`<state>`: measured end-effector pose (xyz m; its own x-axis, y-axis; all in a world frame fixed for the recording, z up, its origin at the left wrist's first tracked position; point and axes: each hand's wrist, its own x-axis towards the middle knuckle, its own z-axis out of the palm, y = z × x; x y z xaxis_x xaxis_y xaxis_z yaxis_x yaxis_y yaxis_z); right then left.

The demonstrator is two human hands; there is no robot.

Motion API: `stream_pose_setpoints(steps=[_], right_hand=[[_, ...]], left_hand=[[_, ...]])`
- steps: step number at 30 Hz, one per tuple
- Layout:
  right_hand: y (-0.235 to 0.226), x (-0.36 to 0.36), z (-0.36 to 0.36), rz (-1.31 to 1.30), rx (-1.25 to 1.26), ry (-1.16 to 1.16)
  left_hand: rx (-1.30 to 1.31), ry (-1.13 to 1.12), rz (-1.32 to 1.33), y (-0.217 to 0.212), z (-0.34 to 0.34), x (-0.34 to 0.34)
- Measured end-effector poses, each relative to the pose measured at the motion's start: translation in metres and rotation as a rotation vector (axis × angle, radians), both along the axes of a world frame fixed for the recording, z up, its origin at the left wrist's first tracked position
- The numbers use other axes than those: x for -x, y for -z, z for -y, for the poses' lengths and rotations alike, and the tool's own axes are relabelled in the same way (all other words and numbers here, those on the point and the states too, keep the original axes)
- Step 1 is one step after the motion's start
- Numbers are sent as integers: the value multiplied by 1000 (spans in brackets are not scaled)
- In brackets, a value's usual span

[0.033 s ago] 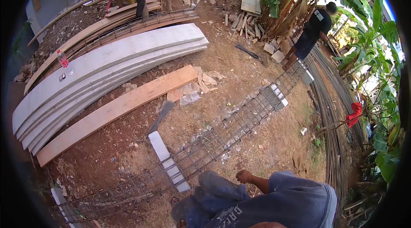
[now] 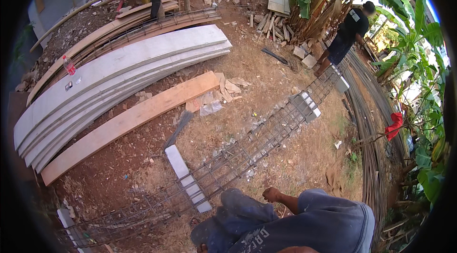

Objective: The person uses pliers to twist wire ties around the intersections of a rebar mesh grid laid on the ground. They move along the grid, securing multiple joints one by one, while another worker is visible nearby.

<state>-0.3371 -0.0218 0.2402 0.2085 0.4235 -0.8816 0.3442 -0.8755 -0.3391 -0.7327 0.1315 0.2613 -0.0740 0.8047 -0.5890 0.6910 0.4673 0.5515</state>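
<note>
My right hand is curled closed beside my raised knee, the forearm resting along my thigh. No object shows in it. Of my left hand only a small part appears at the lower edge, by the other trouser leg; its fingers are mostly cut off. Just beyond my knees lies a long steel rebar cage, running from lower left to upper right. It passes over a pale, narrow concrete block, which is the block nearest my hands. Neither hand touches the cage.
White boards are stacked at the left, a bottle on top. An orange-brown plank lies before them, near a bundle of tie wire. Long rebars line the right side. A co-worker stands at the cage's far end.
</note>
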Motion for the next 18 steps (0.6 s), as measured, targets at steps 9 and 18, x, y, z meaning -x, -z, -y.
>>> stream_pose_setpoints(steps=[9, 18], right_hand=[[35, -16, -36, 166, -477, -168], [66, -24, -69, -415, -288, 417]], left_hand=[[102, -210, 147, 4, 17, 38], [65, -310, -145, -38, -26, 45]])
